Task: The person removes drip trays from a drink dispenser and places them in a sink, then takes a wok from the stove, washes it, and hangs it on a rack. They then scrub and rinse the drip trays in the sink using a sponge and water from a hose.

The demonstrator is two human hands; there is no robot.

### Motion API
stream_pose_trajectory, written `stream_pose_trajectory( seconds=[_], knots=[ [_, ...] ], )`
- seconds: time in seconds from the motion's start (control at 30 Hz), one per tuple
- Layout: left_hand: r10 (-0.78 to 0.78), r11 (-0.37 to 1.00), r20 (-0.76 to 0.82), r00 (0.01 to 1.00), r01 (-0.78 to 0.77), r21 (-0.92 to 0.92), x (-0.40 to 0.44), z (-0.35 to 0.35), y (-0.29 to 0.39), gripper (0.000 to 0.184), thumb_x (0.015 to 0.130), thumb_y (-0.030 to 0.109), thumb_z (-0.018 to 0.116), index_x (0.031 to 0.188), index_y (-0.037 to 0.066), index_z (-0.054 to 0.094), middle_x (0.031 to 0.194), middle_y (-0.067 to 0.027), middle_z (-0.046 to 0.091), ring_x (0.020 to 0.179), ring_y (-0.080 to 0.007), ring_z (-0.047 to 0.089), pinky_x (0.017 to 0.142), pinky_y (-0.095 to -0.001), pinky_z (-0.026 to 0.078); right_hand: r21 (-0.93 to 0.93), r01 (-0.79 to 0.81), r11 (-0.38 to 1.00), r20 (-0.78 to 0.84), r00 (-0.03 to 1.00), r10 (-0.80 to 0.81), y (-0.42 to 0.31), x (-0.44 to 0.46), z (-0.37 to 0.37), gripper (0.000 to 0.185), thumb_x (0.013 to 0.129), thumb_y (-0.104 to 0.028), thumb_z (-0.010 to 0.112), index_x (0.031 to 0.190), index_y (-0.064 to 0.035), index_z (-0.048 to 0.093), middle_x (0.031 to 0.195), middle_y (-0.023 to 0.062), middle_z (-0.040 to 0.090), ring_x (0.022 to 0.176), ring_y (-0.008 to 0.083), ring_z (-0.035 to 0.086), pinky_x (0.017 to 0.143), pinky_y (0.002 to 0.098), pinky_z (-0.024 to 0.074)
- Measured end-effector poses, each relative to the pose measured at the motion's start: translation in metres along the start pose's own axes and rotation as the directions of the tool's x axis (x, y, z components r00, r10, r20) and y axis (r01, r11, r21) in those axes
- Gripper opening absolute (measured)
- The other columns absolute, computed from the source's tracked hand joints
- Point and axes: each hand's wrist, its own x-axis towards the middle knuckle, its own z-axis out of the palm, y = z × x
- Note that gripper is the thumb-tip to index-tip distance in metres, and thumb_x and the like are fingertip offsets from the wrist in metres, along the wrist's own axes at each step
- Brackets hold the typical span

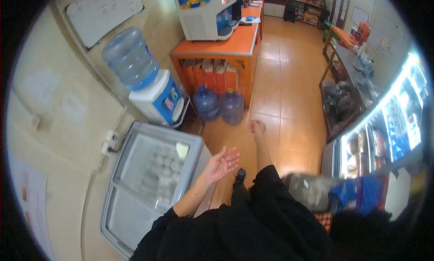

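The main risk here seems to be a bump or a stumble: the narrow gap between the freezer (191, 163) and the walkway leaves little room for the left hand (221, 163), which could knock the freezer's raised rim if the arm swings outward. The floor (296, 96) is glossy and throws back light, so a shoe (240, 175) might slip on it, and a step too far ahead could catch the blue jug (206, 106) or the clear jug (232, 111) and tip it over. Both hands hang in the air; the left is palm up with its fingers loosely spread and nothing in them, while the right hand (257, 126) has its fingers half curled, and I cannot tell how tightly they close. The two jugs, nearest the right hand, stand upright side by side on the floor at the foot of the orange counter (217, 47). They are rounded, see-through plastic with narrow necks, the clear one topped by a yellowish cap; how full they are is hard to tell.
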Motion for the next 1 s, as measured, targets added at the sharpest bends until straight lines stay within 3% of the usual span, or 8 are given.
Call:
stream_pose_trajectory(
  seconds=[0.07, 0.1, 0.23, 0.37, 0.43, 0.53, 0.73, 1.0],
  knots=[
    [0.029, 0.978, -0.070, 0.997, -0.014, 0.208, 0.016, 0.013, 0.006, 0.029, 0.080, 0.026, 0.048, 0.103, 0.010, 0.049, 0.093, -0.0054, 0.056, 0.086, -0.0155, 0.053, 0.075, -0.0296, 0.041, -0.017, 0.042, 0.999, -0.114, 0.992, -0.043, 0.017, 0.042, -0.031, 0.014, 0.073, -0.017, 0.052, 0.070, -0.0036, 0.054, 0.057, 0.0069, 0.055, 0.044, 0.0117, 0.051, 0.036, 0.0215, 0.0387],
    [0.013, 0.967, -0.169, 0.986, 0.030, 0.254, 0.073, -0.012, 0.083, 0.029, 0.080, 0.026, 0.048, 0.103, 0.010, 0.049, 0.093, -0.0054, 0.056, 0.086, -0.0155, 0.053, 0.075, -0.0296, 0.041, 0.043, -0.036, 0.998, -0.130, 0.991, 0.041, 0.063, 0.118, 0.021, 0.013, 0.072, -0.016, 0.051, 0.070, -0.0037, 0.054, 0.057, 0.0070, 0.055, 0.044, 0.0113, 0.050, 0.035, 0.0217, 0.0384],
    [0.194, 0.919, -0.384, 0.903, -0.030, 0.394, 0.209, -0.032, 0.189, 0.025, 0.078, 0.028, 0.050, 0.094, 0.010, 0.054, 0.078, -0.0010, 0.057, 0.075, -0.0139, 0.054, 0.069, -0.0297, 0.043, -0.222, -0.101, 0.970, -0.016, 0.995, 0.100, 0.006, 0.252, 0.029, 0.016, 0.073, -0.019, 0.050, 0.078, -0.0031, 0.053, 0.059, 0.0074, 0.055, 0.046, 0.0120, 0.051, 0.037, 0.0234, 0.0394],
    [0.208, 0.954, -0.400, 0.893, -0.096, 0.282, 0.285, -0.073, 0.280, 0.024, 0.076, 0.032, 0.052, 0.090, 0.013, 0.056, 0.074, 0.0022, 0.057, 0.067, -0.0122, 0.054, 0.059, -0.0300, 0.042, -0.306, -0.029, 0.952, 0.081, 0.995, 0.056, 0.008, 0.314, 0.044, 0.019, 0.073, -0.023, 0.054, 0.077, -0.0049, 0.054, 0.066, 0.0061, 0.054, 0.050, 0.0122, 0.051, 0.046, 0.0256, 0.0426],
    [0.267, 0.963, -0.558, 0.786, -0.241, 0.121, 0.324, -0.075, 0.318, 0.023, 0.075, 0.033, 0.053, 0.087, 0.014, 0.057, 0.074, 0.0026, 0.057, 0.065, -0.0117, 0.054, 0.056, -0.0299, 0.040, -0.266, -0.302, 0.915, 0.285, 0.882, 0.374, -0.003, 0.332, 0.054, 0.031, 0.075, -0.031, 0.052, 0.090, -0.0037, 0.049, 0.069, 0.0066, 0.056, 0.055, 0.0128, 0.054, 0.046, 0.0236, 0.0440],
    [0.262, 0.965, -0.470, 0.843, -0.243, 0.102, 0.396, -0.101, 0.386, 0.020, 0.076, 0.027, 0.053, 0.092, 0.016, 0.054, 0.081, 0.0018, 0.057, 0.074, -0.0126, 0.054, 0.066, -0.0308, 0.041, -0.325, -0.367, 0.872, 0.355, 0.807, 0.472, -0.039, 0.381, 0.054, 0.029, 0.075, -0.030, 0.053, 0.088, -0.0036, 0.050, 0.067, 0.0058, 0.055, 0.054, 0.0133, 0.054, 0.048, 0.0234, 0.0447],
    [0.314, 0.910, -0.459, 0.831, -0.401, -0.104, 0.601, -0.163, 0.503, 0.018, 0.077, 0.019, 0.050, 0.093, 0.011, 0.050, 0.097, -0.0051, 0.052, 0.087, -0.0172, 0.051, 0.074, -0.0334, 0.040, -0.318, -0.245, 0.916, 0.152, 0.940, 0.305, -0.093, 0.605, 0.051, 0.025, 0.075, -0.027, 0.054, 0.081, -0.0022, 0.050, 0.063, 0.0066, 0.054, 0.049, 0.0143, 0.053, 0.044, 0.0256, 0.0446],
    [0.309, 0.842, -0.542, 0.781, -0.490, -0.226, 0.803, -0.214, 0.603, 0.026, 0.073, 0.024, 0.053, 0.092, 0.010, 0.044, 0.103, -0.0140, 0.046, 0.100, -0.0268, 0.043, 0.084, -0.0409, 0.033, -0.236, -0.149, 0.960, 0.352, 0.908, 0.227, -0.233, 0.857, 0.187, 0.025, 0.076, -0.020, 0.052, 0.088, 0.0020, 0.046, 0.068, 0.0125, 0.055, 0.055, 0.0184, 0.055, 0.049, 0.0273, 0.0473]
  ],
)
